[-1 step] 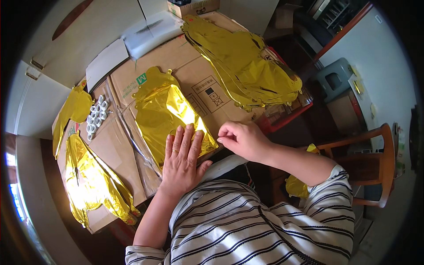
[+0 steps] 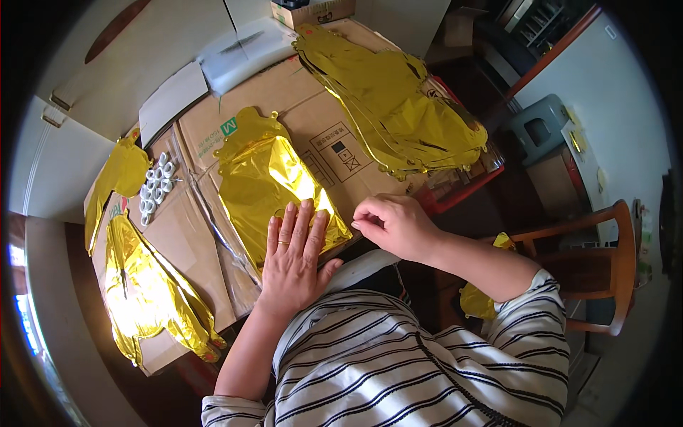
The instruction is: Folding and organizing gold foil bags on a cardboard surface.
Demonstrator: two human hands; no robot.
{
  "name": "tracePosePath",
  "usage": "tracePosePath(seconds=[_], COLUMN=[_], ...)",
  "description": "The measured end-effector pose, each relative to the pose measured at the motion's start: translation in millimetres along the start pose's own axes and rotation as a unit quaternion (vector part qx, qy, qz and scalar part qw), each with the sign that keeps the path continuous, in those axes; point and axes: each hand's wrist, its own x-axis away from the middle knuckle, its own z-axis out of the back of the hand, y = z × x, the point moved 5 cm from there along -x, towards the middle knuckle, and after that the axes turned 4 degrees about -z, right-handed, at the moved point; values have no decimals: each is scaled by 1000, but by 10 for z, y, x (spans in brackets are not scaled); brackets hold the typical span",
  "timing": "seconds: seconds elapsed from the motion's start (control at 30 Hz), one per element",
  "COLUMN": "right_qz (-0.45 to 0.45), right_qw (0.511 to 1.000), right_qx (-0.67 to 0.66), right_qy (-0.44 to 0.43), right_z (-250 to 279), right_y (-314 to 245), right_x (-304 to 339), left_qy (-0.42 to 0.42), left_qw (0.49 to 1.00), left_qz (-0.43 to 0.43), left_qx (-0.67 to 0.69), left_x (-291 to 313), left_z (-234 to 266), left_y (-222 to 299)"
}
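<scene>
A gold foil balloon [image 2: 260, 181], deflated and folded to a flat shape, lies on the cardboard in front of me. My left hand [image 2: 293, 252] rests flat across its near end, fingers stretched out, a ring on one of them. Beside the balloon's near right corner, my right hand [image 2: 393, 226] is closed in a pinch; whatever its fingertips hold is too small or hidden to make out. A stack of larger gold foil balloons [image 2: 384, 99] spreads over the far right. At the left lie another gold foil piece [image 2: 146, 292] and a smaller one [image 2: 128, 167].
Flattened cardboard [image 2: 213, 121] covers the table. Several small white rolls [image 2: 158, 186] cluster on its left side. Toward the back are a clear plastic bundle [image 2: 245, 53] and a small box [image 2: 313, 13]. A wooden chair [image 2: 615, 267] and a grey-green stool [image 2: 538, 124] stand at the right.
</scene>
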Motion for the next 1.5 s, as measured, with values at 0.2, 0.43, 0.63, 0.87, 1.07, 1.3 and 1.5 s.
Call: tracePosePath(seconds=[0.2,0.43,0.63,0.87,1.07,1.3,1.5], right_qz=[97,-81,138,244,278,278,298], right_qw=[991,988,986,969,958,957,952], right_qx=[10,-124,31,-20,22,50,69], right_qy=[89,34,88,-32,-72,-63,-31], right_z=[39,16,234,34,-94,-155,-173], right_y=[-57,118,242,387,441,414,377], right_x=[124,180,-152,-305,-360,-454,-493], left_qy=[17,-20,7,20,-23,-88,-104], left_qw=[1000,999,998,998,999,995,992], left_qz=[-9,21,21,18,18,-8,-34], left_qx=[-17,20,51,56,18,-46,-68], left_x=[-7,-34,-10,-34,38,13,6], left_z=[-5,18,3,-19,-76,-133,-168], left_y=[18,-5,-55,-58,-56,11,-4])
